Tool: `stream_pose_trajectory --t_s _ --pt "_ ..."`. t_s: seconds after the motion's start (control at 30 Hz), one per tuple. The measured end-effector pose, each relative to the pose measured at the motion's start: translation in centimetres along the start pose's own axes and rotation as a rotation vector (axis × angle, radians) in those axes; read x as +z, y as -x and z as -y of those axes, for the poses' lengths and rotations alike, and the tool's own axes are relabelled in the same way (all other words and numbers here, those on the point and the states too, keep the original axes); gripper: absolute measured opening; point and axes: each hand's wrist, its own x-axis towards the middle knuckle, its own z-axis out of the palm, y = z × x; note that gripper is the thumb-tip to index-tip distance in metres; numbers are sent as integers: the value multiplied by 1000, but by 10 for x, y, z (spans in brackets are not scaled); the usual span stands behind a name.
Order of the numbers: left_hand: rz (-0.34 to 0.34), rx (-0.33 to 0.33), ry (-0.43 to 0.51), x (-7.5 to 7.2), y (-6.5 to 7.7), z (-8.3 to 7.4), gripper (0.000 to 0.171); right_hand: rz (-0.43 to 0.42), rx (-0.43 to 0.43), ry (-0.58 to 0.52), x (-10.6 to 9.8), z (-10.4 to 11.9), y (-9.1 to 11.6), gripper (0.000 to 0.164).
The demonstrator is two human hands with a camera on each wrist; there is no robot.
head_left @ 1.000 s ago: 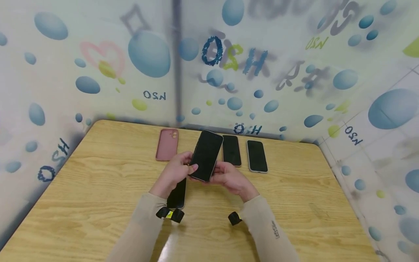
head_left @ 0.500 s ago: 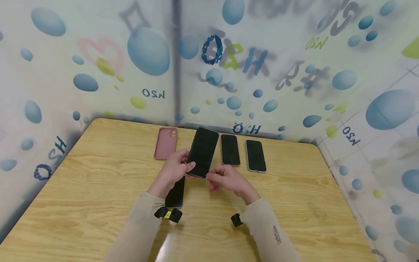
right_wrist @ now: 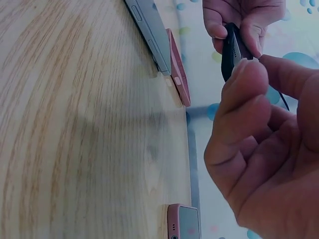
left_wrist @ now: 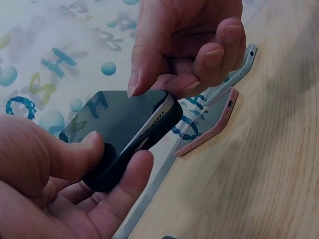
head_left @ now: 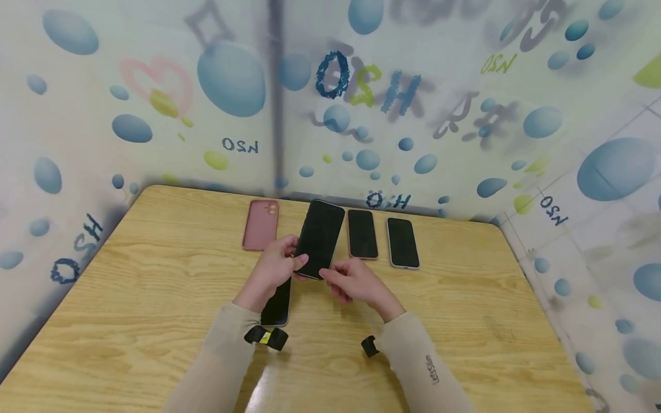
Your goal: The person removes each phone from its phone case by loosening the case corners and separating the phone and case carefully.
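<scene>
A dark-screened smartphone (head_left: pixel 321 236) in a black case (left_wrist: pixel 169 119) is held above the table. My left hand (head_left: pixel 276 265) grips its lower left side, thumb on the screen and fingers beneath. In the left wrist view, the phone's silver bottom edge with its speaker holes stands partly out of the case. My right hand (head_left: pixel 357 282) pinches the lower right corner, thumb on the screen edge and the other fingers curled. Another phone (head_left: pixel 276 304) lies on the table, partly hidden under my left wrist.
On the wooden table (head_left: pixel 465 321), a pink phone case (head_left: pixel 260 225) lies at the back left. Behind the held phone lie a pink-edged phone (head_left: pixel 363 234) and a pale-edged phone (head_left: pixel 403 243). A patterned wall (head_left: pixel 434 132) borders the table's back edge.
My right hand has let go of the phone's right side, drawn back a little, then come in to pinch its lower right corner. The phone has shifted slightly left and up.
</scene>
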Motion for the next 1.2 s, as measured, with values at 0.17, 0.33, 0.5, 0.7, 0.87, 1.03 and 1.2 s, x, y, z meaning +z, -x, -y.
stream_pose_trajectory --t_s 0.17,0.33,0.5,0.7,0.87,1.03,1.2 --pt "-7 -8 6 0 2 0 15 -13 17 20 2 2 -1 41" --pt "-11 -21 21 0 2 1 14 -21 15 50 2 3 -2 43" --pt "-12 -15 21 0 1 2 12 -38 -9 85 2 4 -3 46" --pt "14 7 49 -2 0 4 12 -58 -7 127 5 4 -4 49" --pt "39 24 76 -3 0 6 12 -77 -12 166 8 2 -7 49" --pt "43 12 83 -2 1 4 14 -97 23 180 11 1 -10 51" --pt "44 10 76 1 1 3 15 -106 58 188 13 1 -10 58"
